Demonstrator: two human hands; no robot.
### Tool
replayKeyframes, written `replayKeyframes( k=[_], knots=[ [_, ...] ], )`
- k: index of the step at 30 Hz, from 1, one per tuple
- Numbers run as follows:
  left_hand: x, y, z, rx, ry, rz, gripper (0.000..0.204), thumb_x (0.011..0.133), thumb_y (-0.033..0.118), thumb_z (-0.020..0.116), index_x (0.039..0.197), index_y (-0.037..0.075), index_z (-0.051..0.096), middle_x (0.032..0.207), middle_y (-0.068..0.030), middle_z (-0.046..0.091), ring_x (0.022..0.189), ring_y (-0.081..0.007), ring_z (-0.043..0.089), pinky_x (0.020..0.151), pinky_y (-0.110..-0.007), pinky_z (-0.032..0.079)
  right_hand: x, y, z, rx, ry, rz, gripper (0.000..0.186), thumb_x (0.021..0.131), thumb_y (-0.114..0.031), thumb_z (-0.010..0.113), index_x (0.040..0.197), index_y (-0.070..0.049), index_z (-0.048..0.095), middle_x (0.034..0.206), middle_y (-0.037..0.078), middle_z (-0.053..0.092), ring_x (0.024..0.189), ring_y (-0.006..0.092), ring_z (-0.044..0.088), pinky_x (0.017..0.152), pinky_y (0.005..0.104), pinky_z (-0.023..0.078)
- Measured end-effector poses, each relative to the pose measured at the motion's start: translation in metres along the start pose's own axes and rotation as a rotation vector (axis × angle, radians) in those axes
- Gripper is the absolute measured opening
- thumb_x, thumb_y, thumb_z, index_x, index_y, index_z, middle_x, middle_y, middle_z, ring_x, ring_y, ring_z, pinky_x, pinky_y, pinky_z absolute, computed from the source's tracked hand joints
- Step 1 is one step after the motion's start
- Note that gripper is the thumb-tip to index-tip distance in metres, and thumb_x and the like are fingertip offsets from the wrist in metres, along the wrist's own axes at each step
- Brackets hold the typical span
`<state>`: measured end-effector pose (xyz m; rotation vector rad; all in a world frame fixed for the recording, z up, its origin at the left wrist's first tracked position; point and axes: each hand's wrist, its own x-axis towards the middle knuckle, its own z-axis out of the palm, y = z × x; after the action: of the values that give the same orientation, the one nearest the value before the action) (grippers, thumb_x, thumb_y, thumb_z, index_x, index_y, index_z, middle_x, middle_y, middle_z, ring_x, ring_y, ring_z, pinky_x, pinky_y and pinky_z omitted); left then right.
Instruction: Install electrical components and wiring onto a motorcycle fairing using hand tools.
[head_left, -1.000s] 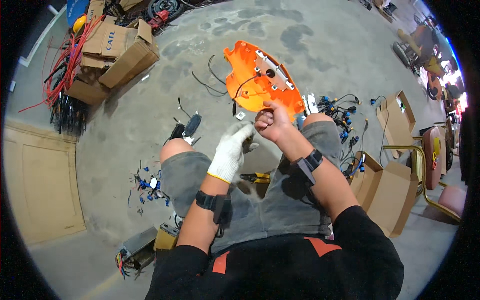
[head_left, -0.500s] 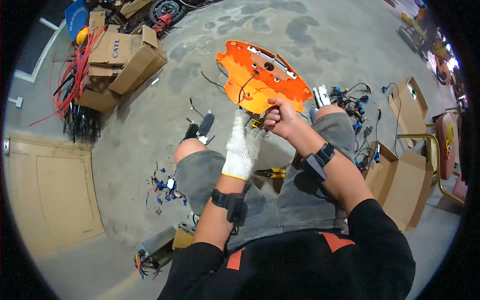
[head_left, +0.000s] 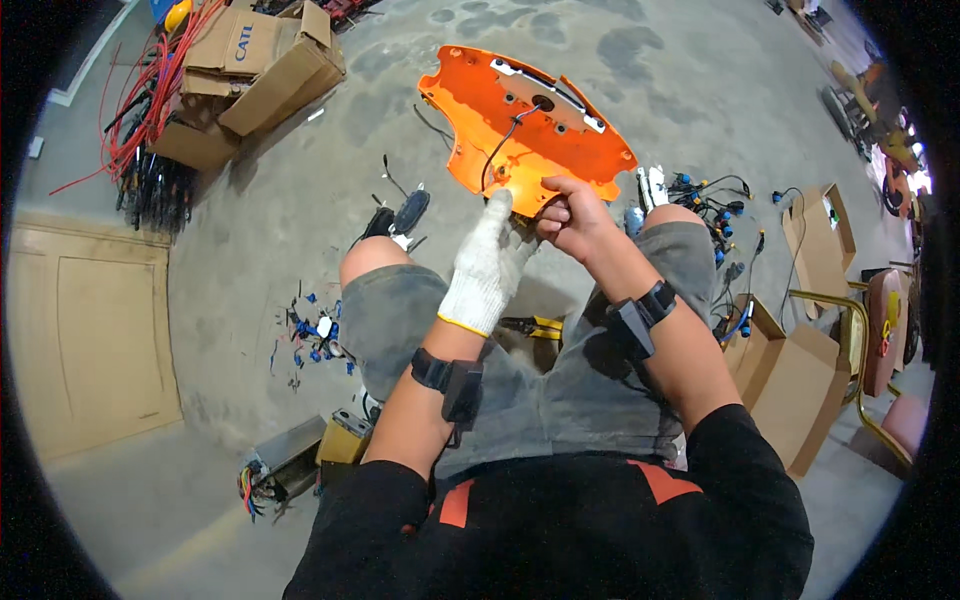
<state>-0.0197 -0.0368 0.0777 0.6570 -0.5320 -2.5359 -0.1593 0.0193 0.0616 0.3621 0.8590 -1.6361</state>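
A curved orange plastic shell is held up in front of my knees, its hollow inner side toward me. A white strip is fixed along its inside, and a thin dark cable runs from a round hole toward the near edge. My left hand, in a white knit glove, is closed on that near edge with its thumb on top; its other fingers are partly hidden underneath. To its right my bare right hand grips the same edge, thumb above and fingers curled below.
Yellow-and-black pliers lie on the floor between my legs. Blue-ended cables and open cardboard boxes are at right, beside a chair. Small blue connectors and a metal-cased unit lie left. More cartons stand far left.
My left thumb has moved up onto the shell's near edge, and the gloved fingers have gone from spread to closed around it. The right hand keeps its grip. The view has shifted slightly.
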Motion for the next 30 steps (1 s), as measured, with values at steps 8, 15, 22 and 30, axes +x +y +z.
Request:
replayKeyframes(
  k=[8,15,22,30],
  knots=[
    [0.014,0.001,-0.027,0.076,-0.061,0.061,0.025,0.098,0.011,0.052,0.116,-0.005,0.057,0.101,-0.0166,0.067,0.087,-0.0293,0.065,0.083,-0.041,0.054,0.0,0.008,0.01,-0.307,-0.158,-0.109,0.01,0.094,-0.018,0.058,0.094,-0.008,0.056,0.069,-0.003,0.048,0.049,0.0057,0.035,0.044,0.0223,0.029],
    [0.005,-0.002,-0.008,0.072,-0.098,0.04,0.025,0.095,0.013,0.059,0.117,0.002,0.059,0.115,-0.0116,0.065,0.104,-0.0276,0.062,0.092,-0.042,0.05,-0.006,-0.007,-0.002,-0.45,-0.215,-0.188,0.012,0.094,-0.021,0.061,0.096,-0.01,0.06,0.071,-0.002,0.054,0.05,0.0072,0.039,0.044,0.0251,0.03],
    [0.002,0.006,-0.031,0.176,-0.071,0.077,0.024,0.096,0.018,0.058,0.116,0.005,0.06,0.107,-0.01,0.066,0.094,-0.0235,0.062,0.085,-0.037,0.051,0.016,0.031,0.003,-0.362,-0.244,-0.175,0.013,0.094,-0.024,0.063,0.098,-0.012,0.058,0.069,-0.003,0.054,0.049,0.0063,0.039,0.044,0.0227,0.029],
    [0.006,-0.005,-0.026,0.07,0.029,0.011,0.027,0.095,0.02,0.065,0.115,0.004,0.06,0.103,-0.0083,0.064,0.086,-0.0218,0.062,0.076,-0.035,0.054,-0.012,0.022,0.011,-0.499,-0.098,-0.269,0.011,0.092,-0.022,0.064,0.091,-0.014,0.056,0.065,-0.006,0.045,0.049,0.0067,0.034,0.045,0.0247,0.028]
  ],
)
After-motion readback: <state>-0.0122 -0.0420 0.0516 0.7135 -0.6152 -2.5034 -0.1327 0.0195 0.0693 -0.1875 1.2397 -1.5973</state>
